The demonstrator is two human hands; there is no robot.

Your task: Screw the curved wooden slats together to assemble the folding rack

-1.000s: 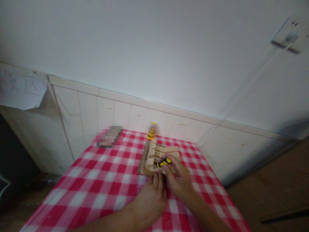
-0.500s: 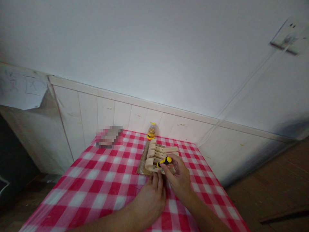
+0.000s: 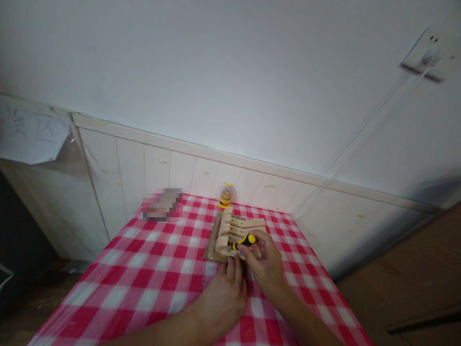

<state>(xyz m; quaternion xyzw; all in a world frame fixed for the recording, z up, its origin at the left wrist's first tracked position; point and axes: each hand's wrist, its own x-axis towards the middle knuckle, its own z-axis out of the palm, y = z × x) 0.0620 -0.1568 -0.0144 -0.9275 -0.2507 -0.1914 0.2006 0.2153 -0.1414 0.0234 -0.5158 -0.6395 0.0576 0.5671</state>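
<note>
White-painted wall (image 3: 230,86) fills the upper half, with one band of pale vertical-board panelling (image 3: 182,166) below it. One socket plate (image 3: 425,65) hangs at the upper right, carrying one plug (image 3: 431,56) whose white cord (image 3: 367,117) slants down toward the far right of the table. At the left hangs one sheet of paper (image 3: 30,137) with dark handwritten marks.

One worktop (image 3: 144,274) stands against the panelling, spread with one red-and-white checked tablecloth (image 3: 165,298). Near its middle lies one brown backing board (image 3: 212,241) bearing several curved pale wooden pieces (image 3: 222,241); at least three can be counted, the nearest partly covered by fingers.

Two hands work there. The right hand (image 3: 267,264) has its grip clamped on one yellow-and-black screwdriver (image 3: 245,241), tilted, its lower end at the nearest wooden piece. The left hand (image 3: 227,290) lies with fingers close together at the near edge of the board; whether its grip pinches anything cannot be told.

Behind the board, by the panelling, stands one yellow-based screwdriver bit case (image 3: 225,197) with a clear cover. One pixelated object (image 3: 163,205) lies at the far left corner.
</note>
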